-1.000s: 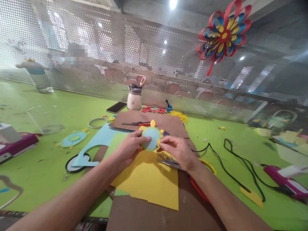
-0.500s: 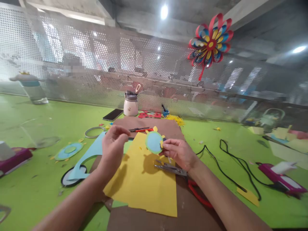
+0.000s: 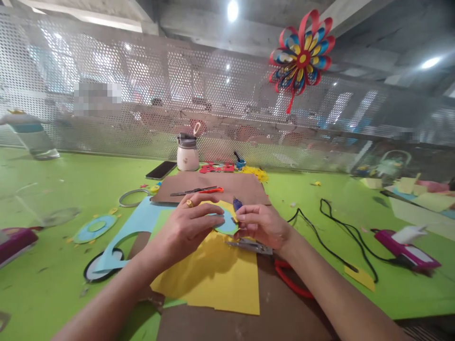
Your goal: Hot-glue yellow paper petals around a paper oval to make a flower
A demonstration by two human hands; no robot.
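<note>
Viewed remotely; yellow sheet (image 3: 227, 284) taken as landmark. Change over the last half second: the left hand (image 3: 188, 232), which had been off the work above the sheet's left side, is back over the blue paper disc (image 3: 229, 222). The disc, previously raised in view by the right hand (image 3: 261, 225) alone, now sits tilted between both hands above the far part of the sheet. I take this to mean the work is two-handed again, with the disc better steadied.

Pose: left palm down over the sheet's far left, fingers slightly spread and laid across the disc's face, hiding much of it. Left thumb hidden; I cannot tell whether that hand pinches or merely rests. Right hand is side-on above the sheet's right edge, thumb and fingers pinching the disc's near right rim beside a yellow tab (image 3: 234, 220). A dark blue pointed thing (image 3: 237, 204) shows just beyond those fingertips; whether held, I cannot tell. Below the right hand, scissors (image 3: 254, 246) cross the sheet's right edge.
</note>
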